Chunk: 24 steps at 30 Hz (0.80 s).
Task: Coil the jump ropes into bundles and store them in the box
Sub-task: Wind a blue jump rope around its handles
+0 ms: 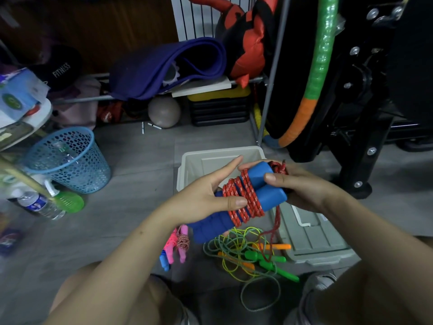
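A: What are the two hands doing?

B: Both are on the red speckled jump rope [243,198], which is wound in several turns round its two blue foam handles [262,186], laid side by side. The left hand [206,195] cradles the bundle from below, forefinger stretched out straight, thumb pressed on the coils. The right hand [297,184] is curled round the handle ends, thumb on top, with the knotted rope end at its fingers.

A: Any rope loose?

B: One red strand hangs from the right side of the bundle down to the floor.

A: Where is the bundle relative to the box?

B: Held in the air, in front of the open pale grey plastic box [220,158], which stands on the grey tiled floor [140,160]. The box's grey lid [314,238] lies flat on the floor just right of it.

A: Other ropes?

B: On the floor below the hands lies a loose tangle of thin green and yellow ropes with green and orange handles [255,252]. Just left of it sits a coiled pink rope bundle [178,245] with pink and blue handles.

A: Anything else?

B: A blue mesh wastebasket [68,160] stands well to the left.
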{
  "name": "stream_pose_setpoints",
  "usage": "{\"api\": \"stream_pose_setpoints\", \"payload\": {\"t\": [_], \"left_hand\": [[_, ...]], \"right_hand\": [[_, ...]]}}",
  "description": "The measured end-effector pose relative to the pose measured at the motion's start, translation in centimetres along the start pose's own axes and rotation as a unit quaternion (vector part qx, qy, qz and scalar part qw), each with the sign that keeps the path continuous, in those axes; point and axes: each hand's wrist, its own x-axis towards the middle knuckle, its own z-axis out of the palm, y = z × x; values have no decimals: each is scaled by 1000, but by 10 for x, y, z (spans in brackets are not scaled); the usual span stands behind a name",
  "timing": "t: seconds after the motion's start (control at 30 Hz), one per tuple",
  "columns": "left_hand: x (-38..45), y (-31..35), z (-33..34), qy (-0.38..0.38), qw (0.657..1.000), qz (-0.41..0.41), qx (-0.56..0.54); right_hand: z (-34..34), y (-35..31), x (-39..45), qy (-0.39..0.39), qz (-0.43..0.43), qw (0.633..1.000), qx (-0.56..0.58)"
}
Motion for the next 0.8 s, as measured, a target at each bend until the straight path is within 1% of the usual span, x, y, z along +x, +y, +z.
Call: {"api": "stream_pose_setpoints", "payload": {"t": [0.07,0.17,0.23,0.33,0.47,0.57,0.63,0.7,0.8], "left_hand": [[0,1,2,3,1000,12,5],[1,5,5,-2,1000,24,-18],[1,4,6,1,999,29,-31],[3,0,4,17,998,29,-54],[10,-4,-1,90,993,3,-81],[12,-5,-1,105,991,-14,-84],[12,-3,1,113,985,-35,-129],[12,3,0,141,975,-46,-167],[13,6,-4,168,972,-42,-159]], "right_hand": [[0,1,2,8,17,1000,25],[-2,5,5,23,43,995,84],[-3,7,6,28,50,994,89],[-5,14,10,44,49,996,67],[3,21,14,101,28,994,25],[6,25,16,114,3,993,40],[7,27,15,114,4,992,47],[11,30,14,139,18,990,17],[16,37,13,203,21,977,-58]]}}
